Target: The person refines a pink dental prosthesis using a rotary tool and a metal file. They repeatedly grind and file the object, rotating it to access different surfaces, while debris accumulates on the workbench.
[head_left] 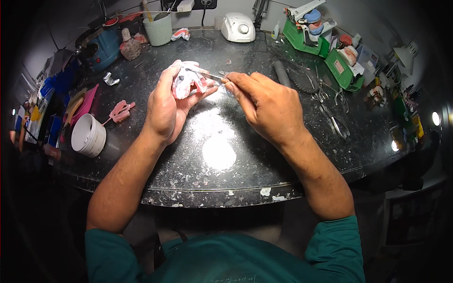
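Observation:
My left hand (166, 103) grips a white plaster dental model with pink wax (185, 81), held just above the dark speckled worktop (212, 174). My right hand (265, 104) pinches a thin metal hand tool (211, 75) whose tip reaches left onto the model. Both hands meet over the middle back part of the bench. My fingers hide much of the model.
A white round tub (88, 135) and pink wax pieces (120, 111) lie at left. A white mesh cup (158, 29) and white machine (238, 27) stand at the back. Green articulator stands (342, 66), a grey handpiece (281, 73) and metal pliers (332, 118) sit at right.

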Demonstrator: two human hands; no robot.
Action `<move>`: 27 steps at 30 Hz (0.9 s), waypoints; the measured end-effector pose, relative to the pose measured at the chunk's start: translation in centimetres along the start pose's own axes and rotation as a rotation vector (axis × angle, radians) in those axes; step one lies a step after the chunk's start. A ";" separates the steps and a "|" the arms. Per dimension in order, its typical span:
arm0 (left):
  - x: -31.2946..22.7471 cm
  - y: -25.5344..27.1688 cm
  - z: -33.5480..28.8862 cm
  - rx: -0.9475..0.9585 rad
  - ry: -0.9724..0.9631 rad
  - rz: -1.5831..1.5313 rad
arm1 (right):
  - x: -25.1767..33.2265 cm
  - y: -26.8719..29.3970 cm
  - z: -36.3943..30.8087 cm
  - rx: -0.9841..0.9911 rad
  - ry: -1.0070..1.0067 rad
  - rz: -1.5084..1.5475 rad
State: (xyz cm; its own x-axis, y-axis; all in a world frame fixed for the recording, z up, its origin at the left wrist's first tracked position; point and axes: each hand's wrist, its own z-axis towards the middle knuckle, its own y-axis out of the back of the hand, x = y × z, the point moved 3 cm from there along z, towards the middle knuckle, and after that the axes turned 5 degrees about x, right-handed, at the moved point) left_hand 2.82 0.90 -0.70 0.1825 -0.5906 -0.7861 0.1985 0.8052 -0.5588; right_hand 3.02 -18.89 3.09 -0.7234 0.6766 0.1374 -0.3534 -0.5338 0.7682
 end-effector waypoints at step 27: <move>-1.0 0.6 0.2 0.081 -0.053 0.336 | 1.9 -0.5 -0.9 0.070 -0.031 0.073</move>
State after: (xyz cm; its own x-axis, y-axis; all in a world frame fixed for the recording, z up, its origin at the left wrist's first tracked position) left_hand 3.00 1.95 -0.22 0.2997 -0.2969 -0.9067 0.1946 0.9494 -0.2466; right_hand 1.29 -17.80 2.33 -0.7267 0.6530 0.2135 -0.2572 -0.5468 0.7968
